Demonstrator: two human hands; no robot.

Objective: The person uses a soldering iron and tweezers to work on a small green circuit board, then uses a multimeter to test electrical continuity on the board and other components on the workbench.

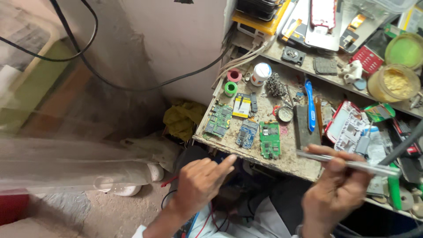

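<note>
1. The right hand (337, 189) grasps a pair of metal tweezers (348, 164) between thumb and fingers, holding them nearly level just beyond the front edge of the workbench (291, 163).
2. The left hand (200, 180) hangs below that front edge, loosely curled with the forefinger stretched towards the bench; it grasps nothing.
3. A green circuit board (270, 139) lies flat on the bench near the front edge, left of the tweezers' tips.
4. Just left of the green board sits a blue circuit board (246, 133), and further left another greenish board (218, 120).
5. Right of the green board lie a dark flat block (305, 128) and a blue toothbrush (310, 105).
6. Behind them stands a white jar (261, 73).
</note>
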